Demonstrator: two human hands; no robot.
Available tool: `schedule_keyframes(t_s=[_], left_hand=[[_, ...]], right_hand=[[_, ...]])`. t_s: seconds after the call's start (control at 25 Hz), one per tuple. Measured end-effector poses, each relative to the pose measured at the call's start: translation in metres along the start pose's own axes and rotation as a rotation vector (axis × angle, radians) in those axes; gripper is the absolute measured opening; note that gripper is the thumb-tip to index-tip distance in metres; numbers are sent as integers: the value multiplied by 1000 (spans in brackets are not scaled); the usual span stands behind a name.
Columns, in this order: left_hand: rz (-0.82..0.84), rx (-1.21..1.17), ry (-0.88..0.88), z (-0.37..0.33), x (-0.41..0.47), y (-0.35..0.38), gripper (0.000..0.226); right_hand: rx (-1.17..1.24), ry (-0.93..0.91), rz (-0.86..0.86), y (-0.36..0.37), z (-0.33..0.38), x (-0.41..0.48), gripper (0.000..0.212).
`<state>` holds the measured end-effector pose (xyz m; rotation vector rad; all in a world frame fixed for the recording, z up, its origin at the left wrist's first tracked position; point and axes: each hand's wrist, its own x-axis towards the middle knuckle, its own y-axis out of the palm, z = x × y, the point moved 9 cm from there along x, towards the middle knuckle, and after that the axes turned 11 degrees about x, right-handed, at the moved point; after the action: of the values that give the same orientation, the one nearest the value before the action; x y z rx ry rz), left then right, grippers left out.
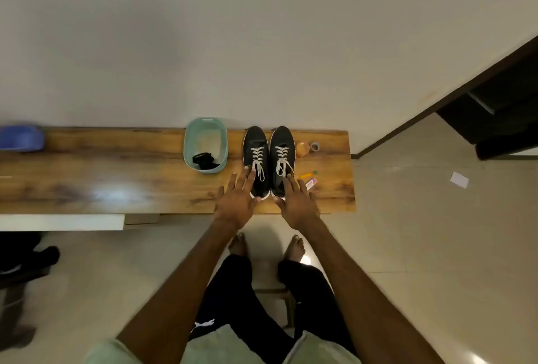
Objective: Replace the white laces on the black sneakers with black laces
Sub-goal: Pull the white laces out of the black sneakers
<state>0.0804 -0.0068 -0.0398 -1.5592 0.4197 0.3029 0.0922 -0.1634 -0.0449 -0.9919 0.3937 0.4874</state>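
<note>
While both sneakers [255, 142] stand paired on the table [116, 160], white laces [258, 157] threaded and tied, the left hand [237, 200] and right hand [297, 203] lie flat-fingered over their heel ends, gripping nothing, apparently to steady them. Just left of the sneakers, the basket [187, 142] holds the black laces [204, 160].

I count two black sneakers [254, 136] [282, 136], two white laces [259, 157] [281, 160], one teal basket [187, 145] at their nine o'clock, one blue tub [20, 138].

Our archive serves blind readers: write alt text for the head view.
The left hand and right hand, fingers straight, reach over the near ends of two black sneakers with white laces on a wooden table. A teal basket beside them holds black laces.
</note>
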Motion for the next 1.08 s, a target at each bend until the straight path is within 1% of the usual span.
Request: schedule_keyframes(t_s=[0.16, 0.24, 0.36, 0.48, 0.56, 0.64, 0.76, 0.96, 1.08], left_hand=[[76, 21, -49, -8, 13, 41, 75], [97, 52, -45, -15, 19, 64, 74], [93, 77, -26, -18, 39, 94, 73], [97, 104, 5, -21, 58, 124, 74], [75, 143, 25, -22, 70, 145, 74], [55, 147, 29, -23, 81, 163, 73], [-7, 171, 26, -23, 92, 187, 72], [-204, 76, -10, -24, 96, 208, 74], [-274, 79, -4, -21, 93, 212, 73]], right_hand=[[-79, 18, 75, 25, -22, 21, 62], [-92, 23, 95, 41, -31, 33, 60], [-90, 30, 84, 59, -43, 58, 59], [-70, 39, 44, 81, -56, 83, 64], [-74, 48, 20, 97, -68, 96, 65], [-60, 61, -8, 114, -80, 107, 61], [-25, 34, -107, 137, -93, 116, 59], [56, -67, -317, 152, -102, 123, 66], [64, -127, -361, 156, -102, 120, 67]])
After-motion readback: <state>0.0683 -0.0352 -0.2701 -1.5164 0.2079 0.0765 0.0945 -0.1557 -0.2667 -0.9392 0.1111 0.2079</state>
